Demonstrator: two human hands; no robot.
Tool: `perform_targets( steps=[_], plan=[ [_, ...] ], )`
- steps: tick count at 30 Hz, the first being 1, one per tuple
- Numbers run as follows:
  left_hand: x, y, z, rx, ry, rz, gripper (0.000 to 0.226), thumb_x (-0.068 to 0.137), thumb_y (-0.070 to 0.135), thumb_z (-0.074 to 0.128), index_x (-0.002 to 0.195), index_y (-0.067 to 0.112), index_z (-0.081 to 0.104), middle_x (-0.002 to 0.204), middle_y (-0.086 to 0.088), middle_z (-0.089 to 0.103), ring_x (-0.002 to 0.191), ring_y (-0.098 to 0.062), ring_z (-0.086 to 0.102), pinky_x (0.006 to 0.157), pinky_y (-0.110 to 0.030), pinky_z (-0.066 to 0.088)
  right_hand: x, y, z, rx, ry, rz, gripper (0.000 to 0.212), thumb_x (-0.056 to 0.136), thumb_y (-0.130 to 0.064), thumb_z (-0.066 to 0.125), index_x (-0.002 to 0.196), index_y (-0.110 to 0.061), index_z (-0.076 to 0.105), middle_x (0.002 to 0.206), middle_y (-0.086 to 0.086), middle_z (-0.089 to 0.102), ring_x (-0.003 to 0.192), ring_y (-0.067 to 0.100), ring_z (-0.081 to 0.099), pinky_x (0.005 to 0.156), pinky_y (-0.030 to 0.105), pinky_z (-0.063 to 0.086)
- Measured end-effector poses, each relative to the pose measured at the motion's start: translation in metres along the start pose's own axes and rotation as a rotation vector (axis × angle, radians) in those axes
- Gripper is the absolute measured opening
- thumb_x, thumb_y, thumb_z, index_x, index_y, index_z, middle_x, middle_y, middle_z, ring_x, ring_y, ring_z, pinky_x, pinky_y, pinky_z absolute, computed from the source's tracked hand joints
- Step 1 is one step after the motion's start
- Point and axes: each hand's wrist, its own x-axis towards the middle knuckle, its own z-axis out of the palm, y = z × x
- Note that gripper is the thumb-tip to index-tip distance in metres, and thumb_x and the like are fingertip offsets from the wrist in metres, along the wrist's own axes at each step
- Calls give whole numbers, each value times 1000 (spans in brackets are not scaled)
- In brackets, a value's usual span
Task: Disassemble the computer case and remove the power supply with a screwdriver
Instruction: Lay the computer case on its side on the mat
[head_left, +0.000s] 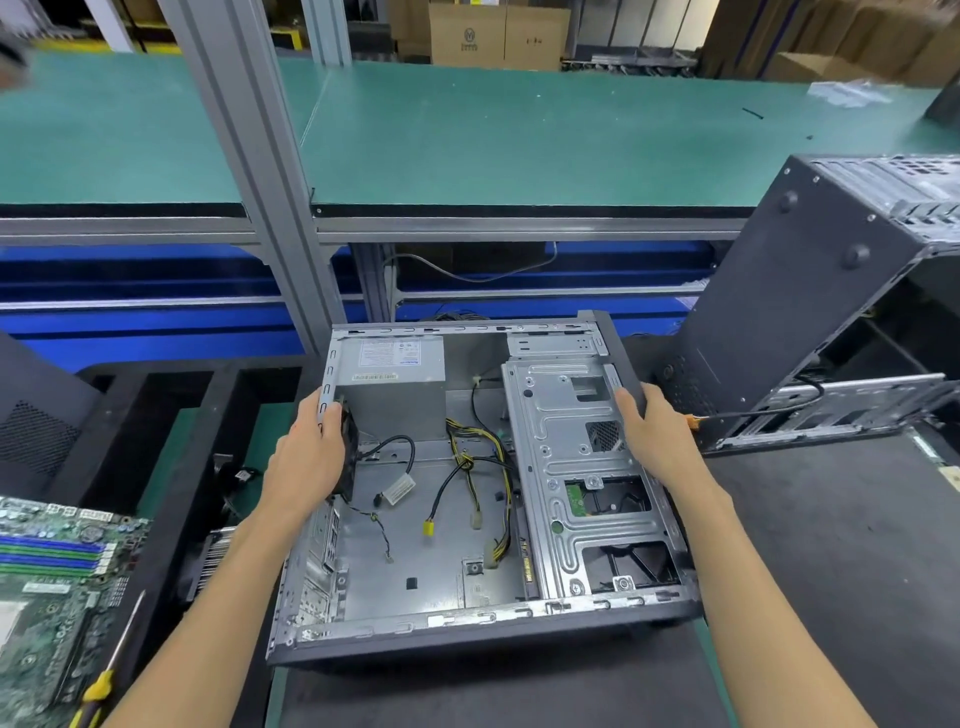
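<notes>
An open computer case (405, 571) lies on its side in front of me, its interior facing up. The grey power supply (397, 384) sits in its far left corner, with black and yellow cables (480, 467) trailing across the case floor. A metal drive cage (576, 467) fills the right half. My left hand (309, 457) grips the case's left wall beside the rear fan. My right hand (657, 431) grips the case's dark right edge. A screwdriver (111, 670) with a yellow and black handle lies at the lower left, untouched.
A green motherboard (52, 571) lies at the left. Black case panels (171, 415) lie at the left and under the case. Another dark computer case (810, 291) stands tilted at the right. A green workbench (519, 135) and grey metal posts (260, 171) stand behind.
</notes>
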Motion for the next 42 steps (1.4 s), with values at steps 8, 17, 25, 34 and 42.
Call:
perform_targets(
  steps=[8, 17, 25, 34, 42],
  plan=[
    [-21, 7, -9, -48, 4, 22, 52, 105, 39, 28, 156, 28, 21, 128, -18, 61, 113, -42, 58, 97, -57, 47, -31, -29, 10, -24, 163, -283, 61, 105, -41, 45, 158, -15, 29, 161, 5, 36, 149, 22, 31, 121, 45, 29],
    [-69, -19, -46, -116, 55, 94, 46, 106, 37, 35, 152, 32, 32, 96, 11, 62, 65, -8, 57, 61, -30, 42, -89, -114, 59, 101, -17, -571, 55, 105, -40, 45, 156, -22, 34, 160, -1, 37, 149, 15, 30, 122, 35, 26],
    [-115, -73, -102, -75, 240, 18, 38, 106, 30, 38, 142, 24, 48, 92, 9, 61, 77, -10, 57, 70, -30, 38, -180, -186, 125, 128, -300, -838, 52, 106, -40, 45, 155, -28, 35, 161, -8, 36, 150, 9, 25, 120, 32, 25],
    [-154, -141, -145, -175, 223, 62, 12, 100, 20, 47, 102, 22, 59, 91, 4, 67, 82, -12, 62, 77, -37, 51, -292, -228, 223, 67, -432, -1098, 46, 104, -28, 49, 150, -23, 45, 155, -3, 44, 148, 7, 28, 114, 14, 20],
    [-154, -224, -155, -18, 168, 42, 15, 98, 28, 56, 111, 22, 52, 89, 10, 49, 84, -20, 55, 70, -31, 40, -319, -205, 290, -88, -464, -1016, 41, 105, -27, 48, 145, -19, 50, 142, -4, 53, 136, 12, 42, 111, 21, 32]
  ],
)
